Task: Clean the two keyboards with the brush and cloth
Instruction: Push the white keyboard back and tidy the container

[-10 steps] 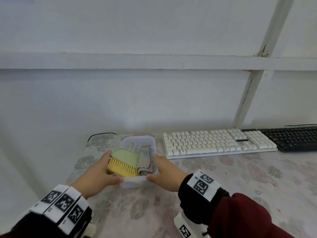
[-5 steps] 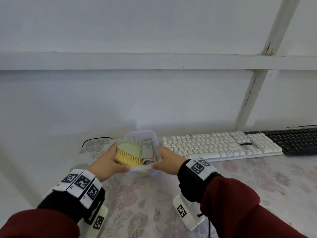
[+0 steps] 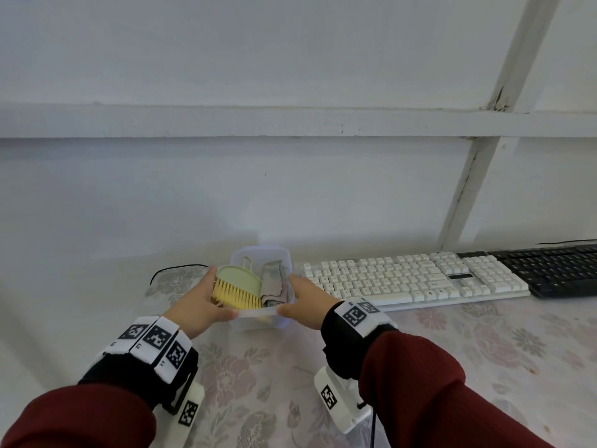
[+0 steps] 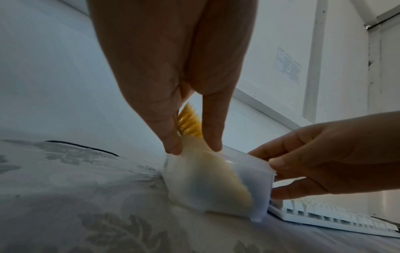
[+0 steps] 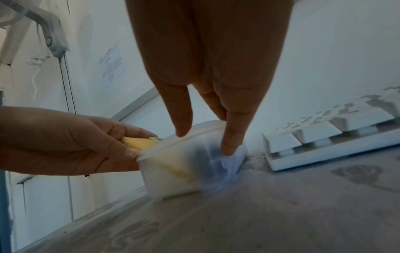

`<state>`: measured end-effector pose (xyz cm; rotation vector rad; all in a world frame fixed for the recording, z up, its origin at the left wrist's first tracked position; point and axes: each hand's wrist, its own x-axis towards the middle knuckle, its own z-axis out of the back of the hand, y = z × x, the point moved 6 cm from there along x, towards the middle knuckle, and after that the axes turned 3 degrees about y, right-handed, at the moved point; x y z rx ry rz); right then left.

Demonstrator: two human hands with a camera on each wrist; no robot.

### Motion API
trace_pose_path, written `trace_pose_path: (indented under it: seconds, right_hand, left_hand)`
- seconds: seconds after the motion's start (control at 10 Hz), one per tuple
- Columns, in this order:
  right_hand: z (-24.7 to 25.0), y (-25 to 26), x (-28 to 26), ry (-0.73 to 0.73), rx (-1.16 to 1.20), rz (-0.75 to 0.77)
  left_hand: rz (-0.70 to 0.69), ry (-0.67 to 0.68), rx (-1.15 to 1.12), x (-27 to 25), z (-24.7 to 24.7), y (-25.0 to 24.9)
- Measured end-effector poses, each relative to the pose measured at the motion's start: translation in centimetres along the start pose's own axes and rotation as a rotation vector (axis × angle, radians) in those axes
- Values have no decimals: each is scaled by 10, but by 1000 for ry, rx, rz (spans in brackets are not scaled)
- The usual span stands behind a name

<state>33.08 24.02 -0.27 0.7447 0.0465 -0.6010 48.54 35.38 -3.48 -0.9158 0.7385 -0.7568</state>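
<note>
A translucent plastic container (image 3: 258, 252) sits on the flowered tablecloth, just left of the white keyboard (image 3: 413, 279). Inside lie a green brush with yellow bristles (image 3: 240, 284) and a folded cloth (image 3: 274, 282). My left hand (image 3: 200, 303) grips the container's left side, thumb on the front rim by the bristles (image 5: 138, 143). My right hand (image 3: 307, 302) grips the right side, thumb on the rim and fingers along the wall (image 4: 255, 188). The black keyboard (image 3: 555, 270) lies to the right of the white one.
The white wall (image 3: 290, 189) rises directly behind the container and keyboards. A black cable (image 3: 181, 268) runs along the table's back left corner. The tablecloth (image 3: 452, 350) stretches out in front of the keyboards.
Both hands have moved the container a little away from me, toward the wall, and my arms reach out farther. The grip on both sides is the same.
</note>
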Motion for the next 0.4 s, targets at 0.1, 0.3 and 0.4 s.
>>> trace_pose_path:
  seconds: [0.1,0.3,0.4]
  right_hand:
    - [-1,0,2,-14,6,0]
    - [2,-15,-15,3,43,36]
    - [17,-41,-48,-31,151,37]
  left_hand:
    - [-8,-2,27,1,1,1]
    - [6,-13,57,-19,-6,-6]
    - [53,-51,86,-42,-8,-2]
